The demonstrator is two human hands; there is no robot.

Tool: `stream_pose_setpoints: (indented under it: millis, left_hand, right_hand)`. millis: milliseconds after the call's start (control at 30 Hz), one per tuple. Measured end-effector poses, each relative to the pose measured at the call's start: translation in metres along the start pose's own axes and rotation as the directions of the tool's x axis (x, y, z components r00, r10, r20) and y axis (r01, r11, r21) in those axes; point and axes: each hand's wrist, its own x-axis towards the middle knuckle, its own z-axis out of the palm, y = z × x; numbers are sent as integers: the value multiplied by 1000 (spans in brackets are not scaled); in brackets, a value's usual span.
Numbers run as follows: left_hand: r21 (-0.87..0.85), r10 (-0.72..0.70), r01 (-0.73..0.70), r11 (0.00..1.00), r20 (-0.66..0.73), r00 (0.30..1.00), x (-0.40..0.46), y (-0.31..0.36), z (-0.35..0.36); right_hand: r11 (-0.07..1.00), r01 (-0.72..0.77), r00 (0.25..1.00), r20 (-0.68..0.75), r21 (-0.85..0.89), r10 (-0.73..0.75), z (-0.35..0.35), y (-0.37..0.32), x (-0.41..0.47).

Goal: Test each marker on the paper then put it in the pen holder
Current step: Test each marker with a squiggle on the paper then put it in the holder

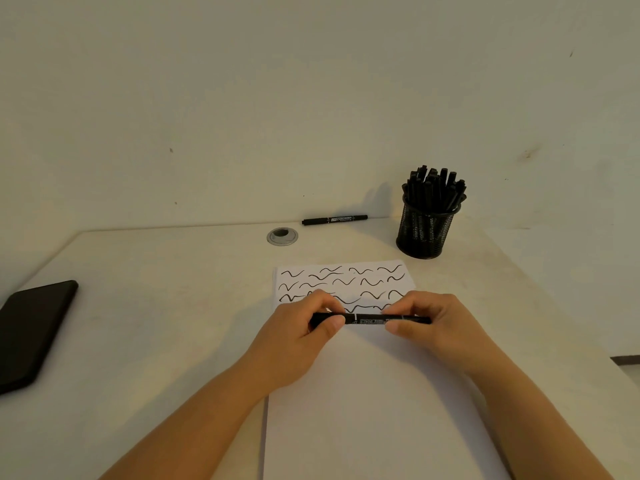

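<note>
Over the paper (363, 393), mid-table, I've got the marker (370, 320) held level in both hands. L to R: phone (33, 332) at far left edge, not my concern. Left hand (301, 337), grip closed round one end of the marker, thumb on top. Right hand (436, 327), grip pinching the other end w/ thumb and fingers. Can't tell which end is the cap, and whether I'm uncapping or recapping. Either way, I'd keep the barrel straight and move along its axis, no twisting sideways, nib away from skin. Squiggles fill the paper's top rows, so use the blank space nearer me. Pen holder (427, 223) sits back right, packed w/ markers; one spare marker (334, 220) lies by the wall, left of the holder.
</note>
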Motion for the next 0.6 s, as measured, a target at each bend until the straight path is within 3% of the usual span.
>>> stream_pose_setpoints:
  millis: [167, 300, 400, 500, 600]
  left_hand:
    - [28, -18, 21, 999, -101, 995, 1, 3, -3]
    - [191, 35, -22, 981, -62, 997, 5, 15, -4]
    - [309, 100, -79, 948, -53, 994, 9, 23, -4]
    - [329, 157, -123, 936, -79, 984, 16, 31, -8]
    - [302, 185, -144, 942, -114, 976, 31, 40, -16]
  right_hand:
    - [933, 95, 989, -74, -347, -128, 10, 1, 1]
    - [659, 321, 926, 81, -680, -368, 24, -14, 6]
    - [518, 429, 874, 195, -740, -445, 29, -25, 11]
    - [506, 447, 862, 203, -738, -465, 25, -33, 20]
    - [605, 384, 890, 105, -698, -443, 13, -42, 31]
